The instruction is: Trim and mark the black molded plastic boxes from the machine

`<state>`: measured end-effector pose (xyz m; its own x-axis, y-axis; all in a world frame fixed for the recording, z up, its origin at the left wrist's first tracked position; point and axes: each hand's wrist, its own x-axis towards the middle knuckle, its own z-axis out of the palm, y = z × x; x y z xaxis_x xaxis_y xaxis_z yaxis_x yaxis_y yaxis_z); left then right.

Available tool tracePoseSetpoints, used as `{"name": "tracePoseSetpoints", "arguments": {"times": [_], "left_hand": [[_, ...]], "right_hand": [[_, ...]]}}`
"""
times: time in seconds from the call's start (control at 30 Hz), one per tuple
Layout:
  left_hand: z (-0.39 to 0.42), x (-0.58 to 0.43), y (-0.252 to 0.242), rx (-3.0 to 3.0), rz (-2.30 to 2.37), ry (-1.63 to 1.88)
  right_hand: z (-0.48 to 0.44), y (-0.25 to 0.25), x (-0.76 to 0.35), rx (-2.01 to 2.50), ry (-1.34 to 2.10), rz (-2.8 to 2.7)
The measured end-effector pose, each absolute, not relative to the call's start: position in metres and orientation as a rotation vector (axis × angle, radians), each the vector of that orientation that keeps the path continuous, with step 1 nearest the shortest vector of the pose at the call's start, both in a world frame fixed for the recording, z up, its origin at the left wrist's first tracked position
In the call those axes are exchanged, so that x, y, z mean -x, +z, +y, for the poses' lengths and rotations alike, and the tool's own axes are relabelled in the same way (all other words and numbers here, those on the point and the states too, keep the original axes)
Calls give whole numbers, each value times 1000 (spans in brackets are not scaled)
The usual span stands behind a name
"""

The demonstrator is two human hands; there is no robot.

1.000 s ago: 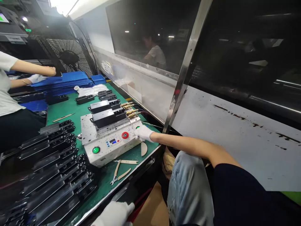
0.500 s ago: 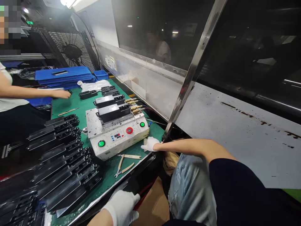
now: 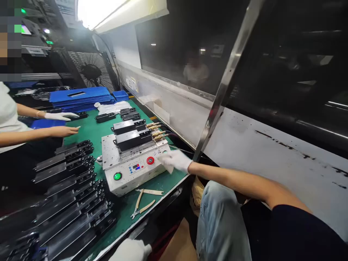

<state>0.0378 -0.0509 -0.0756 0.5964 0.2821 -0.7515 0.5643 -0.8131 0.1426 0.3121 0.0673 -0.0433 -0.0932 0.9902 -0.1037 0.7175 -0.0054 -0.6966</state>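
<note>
My right hand (image 3: pixel 174 160), in a white glove, hovers over the right end of a grey test box (image 3: pixel 127 174) and is closed on a pale flat piece (image 3: pixel 169 169). The box carries a green button (image 3: pixel 117 176), a red button (image 3: pixel 150 160) and two long black modules (image 3: pixel 133 138), which are plugged into brass connectors (image 3: pixel 159 135). My gloved left hand (image 3: pixel 132 251) sits at the front edge of the green mat (image 3: pixel 165 181), with its fingers cut off by the picture's bottom edge.
Several black modules (image 3: pixel 67 197) lie in rows at the left. Pliers (image 3: pixel 140 208) and a pale stick (image 3: pixel 150 191) lie before the box. A co-worker's hands (image 3: pixel 62 123) reach in from the left. Blue trays (image 3: pixel 81 95) and a fan (image 3: pixel 91 70) stand behind. A slanted metal post (image 3: pixel 228 79) rises at the right.
My right hand dropped from the box's right end to the pale piece on the mat, then rose back over the box with it. My left hand sank lower.
</note>
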Motion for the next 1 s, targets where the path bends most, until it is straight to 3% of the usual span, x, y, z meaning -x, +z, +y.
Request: {"name": "tracePoseSetpoints", "arguments": {"times": [0.1,0.2,0.5,0.73,1.0], "left_hand": [[-43,-41,-70,-2442,662,-978],[-38,-42,-59,-2397,676,-892],[-27,-47,-54,-2454,752,-711],[-24,-27,-49,-2403,707,-827],[-30,-36,-60,-2515,375,-771]], "right_hand": [[140,17,-323,1409,295,-2166],[205,58,-316,1441,-88,-2418],[267,48,-216,1126,-203,-2811],[258,52,-279,1249,-278,-2733],[260,54,-227,1072,-172,-2808]]}}
